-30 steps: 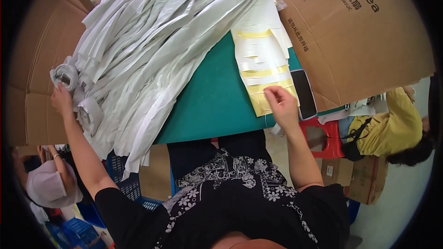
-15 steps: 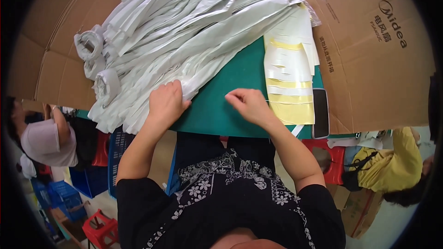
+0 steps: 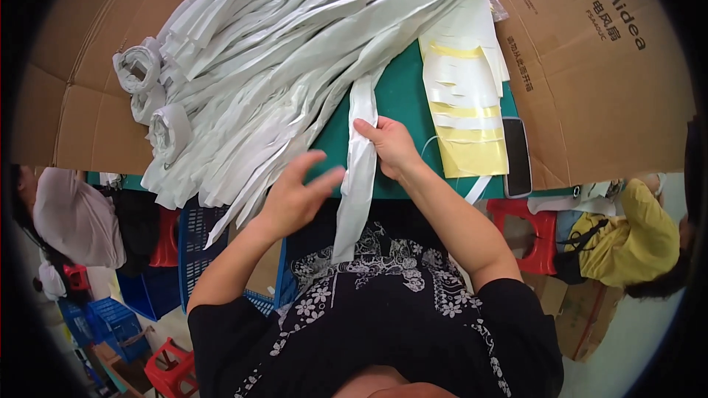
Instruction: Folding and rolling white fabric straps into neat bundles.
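A long white fabric-like strip [image 3: 359, 155] lies apart from the pile, hanging over the table's near edge toward my lap. My right hand [image 3: 392, 146] is closed on it, thumb on top, at about the strip's middle. Just left of the strip my left hand [image 3: 295, 195] is in the air, its fingers apart and blurred, holding nothing. A large heap of similar white strips [image 3: 273, 51] fans across the table, some ends hanging over the front edge. By my right wrist a thin white thread [image 3: 428, 141] curves toward a yellow-and-white label sheet [image 3: 472, 155].
A phone-like dark slab [image 3: 517, 158] lies beside the sheet on the green table [image 3: 405, 88]. Rolled white bundles [image 3: 169, 133] sit left. Cardboard walls [image 3: 582, 103] flank the table. Below are a blue crate [image 3: 199, 239] and red stools [image 3: 173, 368]. Two people sit at either side.
One strip has come out of the heap toward me, now in my right hand. My left hand has left the heap, moved right and nearer, and opened.
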A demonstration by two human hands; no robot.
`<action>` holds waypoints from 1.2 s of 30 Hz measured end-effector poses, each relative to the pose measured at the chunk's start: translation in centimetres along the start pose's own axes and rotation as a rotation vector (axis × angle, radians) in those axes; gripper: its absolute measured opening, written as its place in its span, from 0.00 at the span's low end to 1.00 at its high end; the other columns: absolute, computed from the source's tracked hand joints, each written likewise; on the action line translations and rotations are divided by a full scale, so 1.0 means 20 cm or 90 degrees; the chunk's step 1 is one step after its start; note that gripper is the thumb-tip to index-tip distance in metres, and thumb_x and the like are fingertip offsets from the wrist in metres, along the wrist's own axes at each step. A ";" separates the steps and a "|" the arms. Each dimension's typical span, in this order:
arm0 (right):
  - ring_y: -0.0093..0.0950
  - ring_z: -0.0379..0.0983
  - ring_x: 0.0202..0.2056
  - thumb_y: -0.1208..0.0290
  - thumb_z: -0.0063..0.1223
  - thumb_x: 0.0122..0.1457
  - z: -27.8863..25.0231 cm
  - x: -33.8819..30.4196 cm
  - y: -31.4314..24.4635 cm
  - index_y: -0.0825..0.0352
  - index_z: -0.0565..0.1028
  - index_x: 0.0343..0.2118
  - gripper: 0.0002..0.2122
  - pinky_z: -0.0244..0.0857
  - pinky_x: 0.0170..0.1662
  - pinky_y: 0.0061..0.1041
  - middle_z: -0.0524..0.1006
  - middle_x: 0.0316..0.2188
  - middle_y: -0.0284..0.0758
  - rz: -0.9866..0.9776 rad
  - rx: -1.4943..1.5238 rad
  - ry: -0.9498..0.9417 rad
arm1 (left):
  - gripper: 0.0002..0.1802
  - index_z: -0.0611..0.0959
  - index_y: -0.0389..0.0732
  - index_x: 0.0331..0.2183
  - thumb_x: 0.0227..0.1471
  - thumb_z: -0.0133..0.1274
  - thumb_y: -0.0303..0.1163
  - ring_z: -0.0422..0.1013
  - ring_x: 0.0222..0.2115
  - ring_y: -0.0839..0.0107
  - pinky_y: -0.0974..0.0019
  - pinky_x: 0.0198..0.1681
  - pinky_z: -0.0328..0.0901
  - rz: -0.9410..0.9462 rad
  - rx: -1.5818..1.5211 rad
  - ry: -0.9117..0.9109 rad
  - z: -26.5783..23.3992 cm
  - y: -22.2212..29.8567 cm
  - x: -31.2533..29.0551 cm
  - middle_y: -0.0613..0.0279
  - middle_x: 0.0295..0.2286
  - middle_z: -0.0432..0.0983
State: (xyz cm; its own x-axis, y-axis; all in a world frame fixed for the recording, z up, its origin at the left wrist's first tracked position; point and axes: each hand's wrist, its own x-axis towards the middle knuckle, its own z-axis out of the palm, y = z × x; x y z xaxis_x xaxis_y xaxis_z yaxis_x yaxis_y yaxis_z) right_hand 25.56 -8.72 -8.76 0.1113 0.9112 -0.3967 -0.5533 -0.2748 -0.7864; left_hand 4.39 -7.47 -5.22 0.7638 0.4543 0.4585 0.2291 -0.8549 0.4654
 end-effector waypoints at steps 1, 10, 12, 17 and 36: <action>0.22 0.72 0.28 0.71 0.54 0.54 0.01 -0.02 -0.02 0.70 0.72 0.33 0.08 0.67 0.32 0.23 0.75 0.28 0.34 0.065 0.023 -0.011 | 0.23 0.78 0.51 0.41 0.37 0.55 0.23 0.68 0.37 0.60 0.63 0.38 0.65 0.131 0.093 -0.037 -0.01 0.00 -0.01 0.56 0.39 0.67; 0.23 0.74 0.29 0.81 0.54 0.50 -0.02 -0.11 0.03 0.71 0.69 0.38 0.11 0.69 0.35 0.22 0.76 0.28 0.35 0.003 -0.073 -0.036 | 0.21 0.80 0.58 0.38 0.37 0.55 0.28 0.67 0.37 0.68 0.66 0.39 0.64 0.308 0.159 -0.018 0.13 0.07 -0.14 0.66 0.40 0.69; 0.23 0.74 0.29 0.82 0.54 0.50 -0.03 -0.08 0.04 0.71 0.69 0.38 0.11 0.68 0.35 0.21 0.76 0.29 0.35 0.011 -0.078 -0.043 | 0.19 0.80 0.52 0.38 0.38 0.54 0.27 0.68 0.36 0.68 0.68 0.35 0.67 0.365 0.146 -0.002 0.13 0.08 -0.15 0.65 0.39 0.71; 0.23 0.74 0.31 0.81 0.54 0.49 -0.02 -0.07 0.07 0.72 0.69 0.38 0.12 0.68 0.36 0.21 0.76 0.31 0.35 -0.078 -0.220 -0.074 | 0.15 0.82 0.42 0.31 0.32 0.58 0.26 0.68 0.27 0.64 0.65 0.29 0.61 0.021 -0.102 0.049 0.03 0.08 -0.10 0.65 0.26 0.73; 0.16 0.68 0.33 0.76 0.48 0.54 -0.29 -0.29 -0.10 0.73 0.72 0.40 0.11 0.63 0.37 0.16 0.76 0.33 0.31 -0.201 -0.413 -0.300 | 0.16 0.75 0.31 0.40 0.51 0.46 0.32 0.73 0.35 0.66 0.63 0.42 0.66 -0.911 -0.901 -0.353 0.05 0.10 0.32 0.53 0.36 0.75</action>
State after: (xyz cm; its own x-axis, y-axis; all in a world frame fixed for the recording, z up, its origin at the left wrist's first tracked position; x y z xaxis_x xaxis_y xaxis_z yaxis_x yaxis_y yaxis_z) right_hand 30.70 -15.16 -7.71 -0.2533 0.9673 0.0109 0.0425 0.0224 -0.9988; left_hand 10.29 -6.39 -2.06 0.6308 0.1358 -0.7640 0.3795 0.8048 0.4564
